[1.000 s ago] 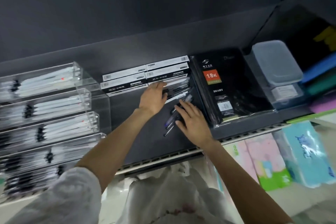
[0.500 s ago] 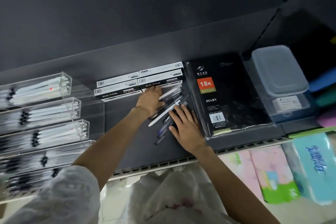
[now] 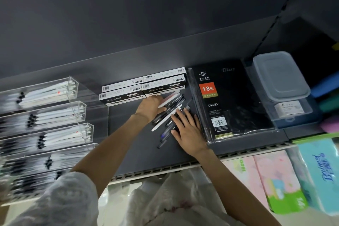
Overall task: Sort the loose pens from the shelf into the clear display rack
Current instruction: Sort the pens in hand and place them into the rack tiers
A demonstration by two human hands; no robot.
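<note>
Both hands lay on the loose pens (image 3: 166, 118) on the shelf (image 3: 139, 145), left hand (image 3: 149, 106) curled over their far end, right hand (image 3: 187, 130) flat, rack (image 3: 80, 115) at left

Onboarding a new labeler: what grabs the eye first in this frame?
Both hands meet over a heap of loose pens mid-shelf: the left hand at its left edge, the right hand spread flat on its right side. Left stands the clear display rack, tiers full of pens; right lies a black diary with an orange 18K label.

Dark grey back wall (image 3: 128, 14), matching shelf (image 3: 143, 152), pale slotted front edge
</note>
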